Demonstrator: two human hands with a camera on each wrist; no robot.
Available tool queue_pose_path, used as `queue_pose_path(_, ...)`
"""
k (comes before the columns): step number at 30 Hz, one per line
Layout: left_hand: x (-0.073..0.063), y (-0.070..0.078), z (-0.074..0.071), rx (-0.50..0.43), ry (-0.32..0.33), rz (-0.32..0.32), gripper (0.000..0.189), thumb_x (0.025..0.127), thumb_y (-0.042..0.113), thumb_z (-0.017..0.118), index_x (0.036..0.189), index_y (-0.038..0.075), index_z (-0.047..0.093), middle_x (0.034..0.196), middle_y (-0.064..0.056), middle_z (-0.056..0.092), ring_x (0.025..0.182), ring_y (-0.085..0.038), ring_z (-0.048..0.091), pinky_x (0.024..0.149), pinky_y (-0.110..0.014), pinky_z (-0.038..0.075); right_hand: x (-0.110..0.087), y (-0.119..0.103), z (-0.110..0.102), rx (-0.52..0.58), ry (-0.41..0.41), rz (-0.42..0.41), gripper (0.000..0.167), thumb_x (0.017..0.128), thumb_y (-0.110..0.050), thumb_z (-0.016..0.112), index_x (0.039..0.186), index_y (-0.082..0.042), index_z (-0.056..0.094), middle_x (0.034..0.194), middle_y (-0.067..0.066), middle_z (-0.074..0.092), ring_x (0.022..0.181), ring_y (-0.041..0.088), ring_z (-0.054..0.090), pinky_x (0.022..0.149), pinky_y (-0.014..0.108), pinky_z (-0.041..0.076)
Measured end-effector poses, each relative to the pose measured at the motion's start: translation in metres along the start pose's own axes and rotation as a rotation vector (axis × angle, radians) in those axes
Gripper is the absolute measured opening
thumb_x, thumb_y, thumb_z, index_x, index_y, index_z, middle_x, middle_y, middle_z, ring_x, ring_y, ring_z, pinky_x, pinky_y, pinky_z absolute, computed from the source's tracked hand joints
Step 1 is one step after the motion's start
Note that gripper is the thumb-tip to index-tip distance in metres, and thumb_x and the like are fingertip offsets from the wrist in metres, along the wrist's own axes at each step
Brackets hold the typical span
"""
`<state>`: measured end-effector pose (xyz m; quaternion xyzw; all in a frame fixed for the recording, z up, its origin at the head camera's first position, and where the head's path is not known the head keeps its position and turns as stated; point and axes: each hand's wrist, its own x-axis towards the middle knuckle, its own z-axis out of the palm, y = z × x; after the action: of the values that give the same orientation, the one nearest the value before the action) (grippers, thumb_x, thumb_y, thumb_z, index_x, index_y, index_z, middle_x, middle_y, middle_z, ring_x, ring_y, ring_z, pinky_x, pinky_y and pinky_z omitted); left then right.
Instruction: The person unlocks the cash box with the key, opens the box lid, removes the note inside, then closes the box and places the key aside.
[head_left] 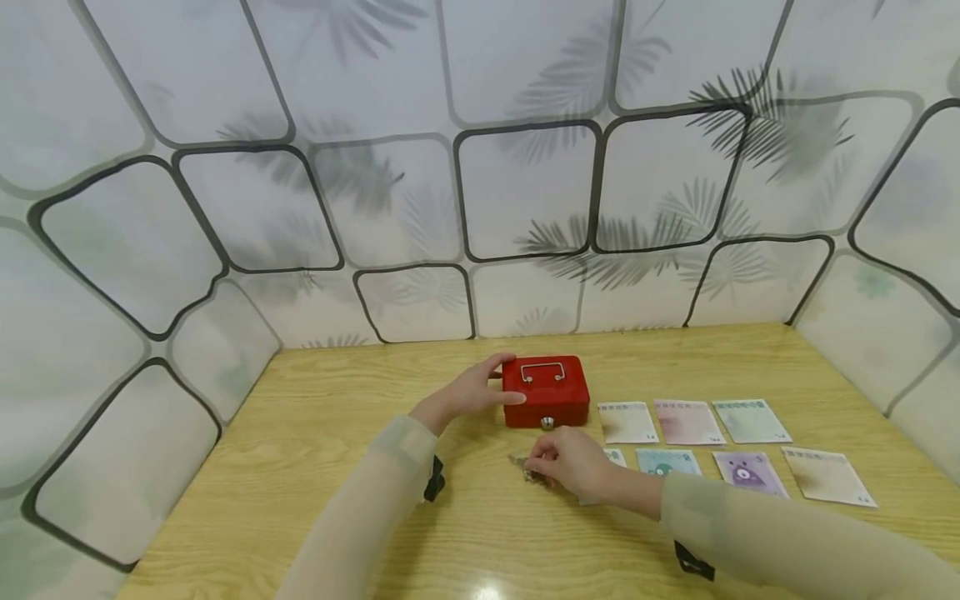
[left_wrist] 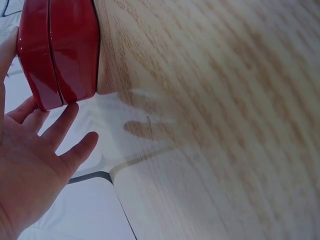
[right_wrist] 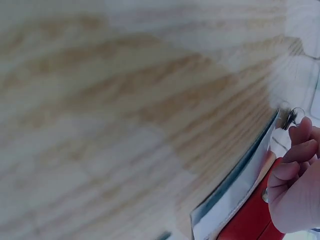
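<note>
A red cash box with a wire handle on its lid and a round lock on its front stands on the table, lid down. My left hand rests against its left end, thumb along the front edge. In the left wrist view, the fingers of that hand are mostly straight, some tips touching the box's side. In front of the box, my right hand pinches a small bunch of keys just over the table. A thin metal ring shows at its fingertips in the right wrist view.
Several play banknotes lie in two rows right of the box, among them a pink note and a purple monster note. My right hand and forearm partly cover the nearer row. A patterned fabric wall closes off the table's back and sides.
</note>
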<state>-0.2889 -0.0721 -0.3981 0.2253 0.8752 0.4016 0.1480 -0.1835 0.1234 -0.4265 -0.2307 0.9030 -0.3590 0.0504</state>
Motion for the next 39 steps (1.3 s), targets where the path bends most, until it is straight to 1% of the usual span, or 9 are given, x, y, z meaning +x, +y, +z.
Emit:
queue_pose_path(4,-0.001,0.001,0.000,0.000,0.002,-0.004,0.078,0.087,0.037,0.073,0.151,0.013,0.034,0.147,-0.010,0.043,0.132,-0.031,0.043,0.104,-0.048,0.037,0.001,0.000,-0.002,-0.037,0.003,-0.002,0.013,0.090,-0.017,0.070,0.078,-0.015,0.071,0.050,-0.010,0.050,0.044,0.005,0.045,0.044,0.022,0.036)
queue_pose_path(9,-0.001,0.001,0.000,0.006,0.002,-0.009,0.079,0.088,0.037,0.073,0.151,0.013,0.033,0.147,-0.010,0.043,0.132,-0.030,0.043,0.104,-0.048,0.037,0.002,-0.002,-0.005,-0.045,0.012,-0.007,0.012,0.087,-0.016,0.074,0.076,-0.015,0.072,0.047,-0.010,0.049,0.042,0.005,0.044,0.042,0.021,0.034)
queue_pose_path(14,0.000,0.000,0.001,0.005,0.008,-0.010,0.078,0.088,0.037,0.073,0.151,0.013,0.034,0.147,-0.009,0.043,0.132,-0.030,0.043,0.104,-0.047,0.037,0.003,-0.003,-0.006,-0.045,0.011,0.024,0.009,0.085,-0.018,0.076,0.077,-0.015,0.073,0.047,-0.010,0.050,0.043,0.004,0.045,0.043,0.020,0.034)
queue_pose_path(18,0.000,0.000,0.002,0.001,0.011,-0.017,0.078,0.088,0.037,0.073,0.151,0.013,0.034,0.147,-0.009,0.043,0.132,-0.030,0.043,0.104,-0.047,0.037,0.002,-0.003,-0.007,-0.034,0.014,0.052,0.007,0.085,-0.018,0.076,0.079,-0.014,0.074,0.048,-0.008,0.053,0.043,0.005,0.047,0.044,0.021,0.035)
queue_pose_path(23,0.000,-0.001,0.001,0.003,0.013,-0.018,0.078,0.087,0.037,0.074,0.150,0.014,0.035,0.147,-0.010,0.043,0.132,-0.030,0.043,0.104,-0.048,0.037,0.002,-0.001,-0.012,0.014,0.024,0.071,0.005,0.086,-0.017,0.075,0.082,-0.013,0.074,0.051,-0.005,0.056,0.045,0.008,0.050,0.043,0.022,0.037)
queue_pose_path(27,0.001,-0.001,0.000,0.000,0.012,-0.014,0.078,0.087,0.037,0.073,0.150,0.014,0.035,0.147,-0.010,0.043,0.132,-0.031,0.043,0.105,-0.049,0.036,0.002,0.001,-0.018,0.012,0.049,0.064,0.004,0.086,-0.017,0.075,0.086,-0.012,0.075,0.052,-0.003,0.056,0.046,0.009,0.050,0.042,0.022,0.036)
queue_pose_path(30,0.001,-0.002,-0.001,0.007,0.013,-0.013,0.077,0.087,0.036,0.073,0.150,0.014,0.035,0.146,-0.011,0.044,0.131,-0.031,0.044,0.105,-0.049,0.035,0.000,0.001,-0.024,0.001,0.064,0.047,0.007,0.087,-0.016,0.074,0.090,-0.010,0.075,0.052,-0.003,0.056,0.046,0.010,0.049,0.042,0.022,0.034)
queue_pose_path(34,0.001,-0.003,-0.001,0.015,0.007,-0.016,0.077,0.087,0.036,0.073,0.150,0.014,0.035,0.146,-0.011,0.044,0.131,-0.031,0.044,0.105,-0.049,0.036,-0.007,-0.001,-0.035,0.016,0.076,0.046,0.010,0.088,-0.016,0.073,0.093,-0.007,0.075,0.052,-0.004,0.055,0.046,0.011,0.046,0.043,0.023,0.032)
queue_pose_path(39,0.001,-0.003,-0.002,0.014,-0.002,-0.022,0.077,0.087,0.037,0.073,0.150,0.014,0.034,0.147,-0.010,0.043,0.132,-0.031,0.043,0.105,-0.048,0.036,-0.018,0.001,-0.051,0.032,0.100,0.051,0.011,0.088,-0.016,0.073,0.094,-0.007,0.075,0.052,-0.006,0.053,0.047,0.013,0.046,0.044,0.024,0.032)
